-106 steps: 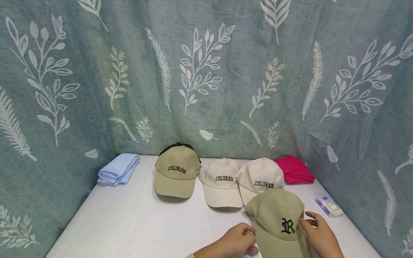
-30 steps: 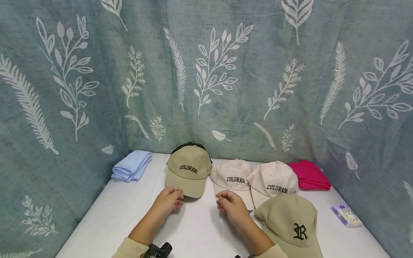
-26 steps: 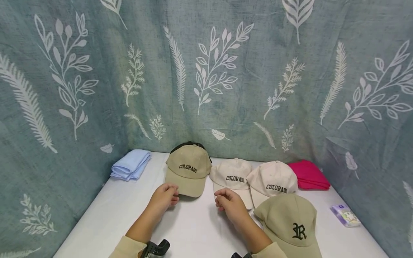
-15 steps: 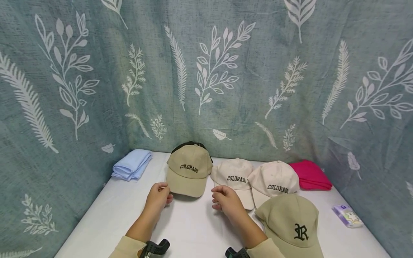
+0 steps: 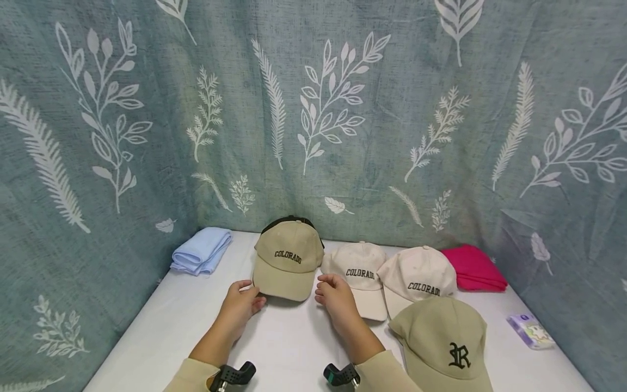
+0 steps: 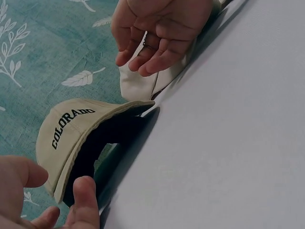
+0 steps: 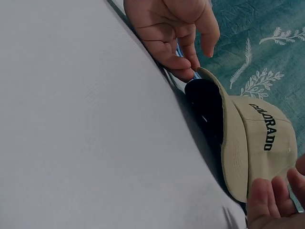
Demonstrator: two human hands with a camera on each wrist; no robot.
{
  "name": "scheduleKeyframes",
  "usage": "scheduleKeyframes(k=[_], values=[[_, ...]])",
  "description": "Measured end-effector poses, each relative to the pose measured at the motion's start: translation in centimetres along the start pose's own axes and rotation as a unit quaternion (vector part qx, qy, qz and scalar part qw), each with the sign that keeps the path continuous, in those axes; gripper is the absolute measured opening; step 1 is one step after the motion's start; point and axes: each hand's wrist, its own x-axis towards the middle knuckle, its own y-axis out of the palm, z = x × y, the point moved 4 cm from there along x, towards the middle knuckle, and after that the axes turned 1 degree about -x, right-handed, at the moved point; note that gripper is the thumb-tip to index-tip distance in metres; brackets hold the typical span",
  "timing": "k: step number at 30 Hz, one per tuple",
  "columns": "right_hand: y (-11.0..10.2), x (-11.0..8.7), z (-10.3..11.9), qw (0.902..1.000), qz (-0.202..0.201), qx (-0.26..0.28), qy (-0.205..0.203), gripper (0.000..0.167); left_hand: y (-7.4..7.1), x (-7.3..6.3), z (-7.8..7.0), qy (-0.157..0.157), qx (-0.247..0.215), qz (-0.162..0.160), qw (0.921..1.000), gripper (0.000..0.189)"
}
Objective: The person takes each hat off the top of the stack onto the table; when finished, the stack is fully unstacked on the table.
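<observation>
A khaki baseball cap (image 5: 284, 280) lettered COLORADO sits at the back of the white table, a black cap (image 5: 271, 220) showing behind its crown. My left hand (image 5: 237, 309) is at the left edge of its brim, thumb and fingers apart around that edge in the left wrist view. My right hand (image 5: 339, 300) hovers just off the brim's right side with fingers loosely bent and nothing held. Both wrist views show the khaki cap (image 6: 71, 129) with its brim raised at the front and dark underneath.
Two cream COLORADO caps (image 5: 360, 258) stand right of the khaki one, behind my right hand. A khaki cap with an R (image 5: 443, 332) lies front right. Folded blue cloth (image 5: 203, 250), folded red cloth (image 5: 472, 267) and a small purple packet (image 5: 531, 331) lie near the curtain walls.
Both hands have left the R cap at the right, which now lies by itself, and moved to the khaki COLORADO cap. Lately the left hand shifted to the brim's left edge; the right came nearer.
</observation>
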Motion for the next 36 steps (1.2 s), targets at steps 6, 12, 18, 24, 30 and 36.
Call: scheduleKeyframes(k=[6,12,18,24,30,36], values=[[1.1,1.4,-0.4,0.9991,-0.029,0.032,0.001,0.035,-0.4,0.5,-0.2,0.004,-0.01,0.01,0.9999,0.058],[1.9,2.1,-0.7,0.9979,-0.023,0.054,0.026,0.048,0.0,0.6,-0.1,0.001,-0.026,0.032,0.9992,0.058],[2.4,1.9,-1.0,0.9978,-0.033,0.04,0.042,0.053,0.2,0.3,0.4,-0.008,-0.021,0.039,0.999,0.057],[2.8,2.0,-0.6,0.9988,-0.026,0.033,0.024,0.06,0.3,0.2,0.2,-0.004,-0.007,0.049,0.9988,0.058],[2.9,2.2,-1.1,0.9975,0.053,0.043,0.019,0.076,0.1,0.0,0.1,-0.002,0.003,0.055,0.9985,0.06],[2.7,2.2,-1.5,0.9937,0.099,0.051,0.012,0.08,-0.1,0.1,0.5,0.0,-0.003,0.038,0.9993,0.05]])
